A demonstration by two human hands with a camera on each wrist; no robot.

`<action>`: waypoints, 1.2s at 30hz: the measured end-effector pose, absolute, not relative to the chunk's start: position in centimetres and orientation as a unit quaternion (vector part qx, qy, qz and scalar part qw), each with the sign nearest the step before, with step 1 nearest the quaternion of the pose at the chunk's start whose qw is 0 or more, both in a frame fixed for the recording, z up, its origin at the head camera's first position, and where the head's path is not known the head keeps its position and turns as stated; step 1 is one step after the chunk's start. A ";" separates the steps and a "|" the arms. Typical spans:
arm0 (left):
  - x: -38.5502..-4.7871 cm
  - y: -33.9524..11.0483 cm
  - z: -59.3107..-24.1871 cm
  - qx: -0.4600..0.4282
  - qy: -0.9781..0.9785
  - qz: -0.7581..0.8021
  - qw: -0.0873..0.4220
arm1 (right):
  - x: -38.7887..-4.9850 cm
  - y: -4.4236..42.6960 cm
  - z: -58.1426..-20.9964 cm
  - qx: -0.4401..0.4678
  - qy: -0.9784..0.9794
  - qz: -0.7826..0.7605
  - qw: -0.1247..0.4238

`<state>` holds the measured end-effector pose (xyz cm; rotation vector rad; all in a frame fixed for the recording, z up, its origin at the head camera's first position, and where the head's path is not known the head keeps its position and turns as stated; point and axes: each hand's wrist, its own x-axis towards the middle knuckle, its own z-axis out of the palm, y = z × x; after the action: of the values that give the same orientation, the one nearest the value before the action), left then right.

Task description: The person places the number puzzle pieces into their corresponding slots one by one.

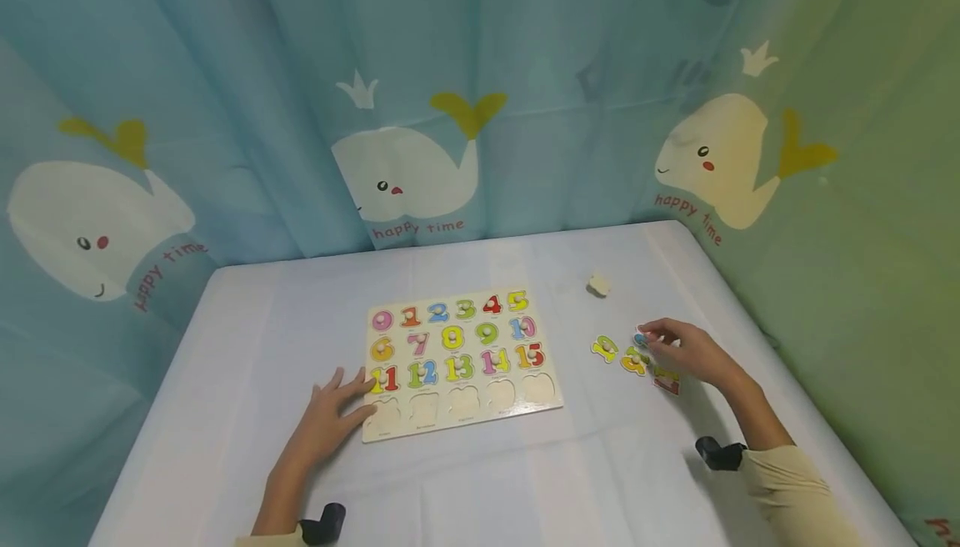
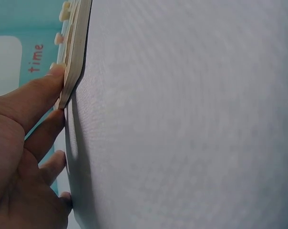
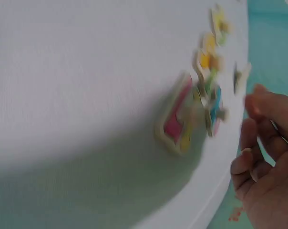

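A wooden number puzzle board lies on the table, with knobbed number pieces filling its upper three rows and bare recesses along the bottom row. My left hand rests at the board's left edge, fingers spread, thumb by the lower corner. In the left wrist view, the thumb touches the board's side. To the right lie a yellow number piece, an orange-and-green one, a blue one and a red-and-yellow one. My right hand hovers by the blue piece, fingers bent loosely, apart from it in the wrist view.
A pale wooden piece sits farther back on the white-covered table, its printed face not visible. Curtains with whale prints stand along the table's back and right sides. A dark wrist camera is strapped at the right cuff.
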<state>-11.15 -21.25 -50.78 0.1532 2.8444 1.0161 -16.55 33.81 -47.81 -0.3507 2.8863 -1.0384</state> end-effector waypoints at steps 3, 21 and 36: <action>-11.1 -21.3 -50.8 0.052 0.938 0.338 0.057 | -16.0 34.9 -47.5 -0.129 0.925 -0.345 0.091; -11.1 -21.1 -51.0 0.055 0.937 0.343 0.046 | -15.3 33.3 -48.9 -0.095 0.918 -0.370 0.103; -11.1 -21.1 -50.9 0.055 0.937 0.342 0.048 | -15.1 30.4 -50.4 -0.069 0.953 -0.293 -0.029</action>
<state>-11.07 -21.13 -50.93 0.1672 2.8567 1.0445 -15.09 30.44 -50.38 -0.2208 3.0508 -0.9375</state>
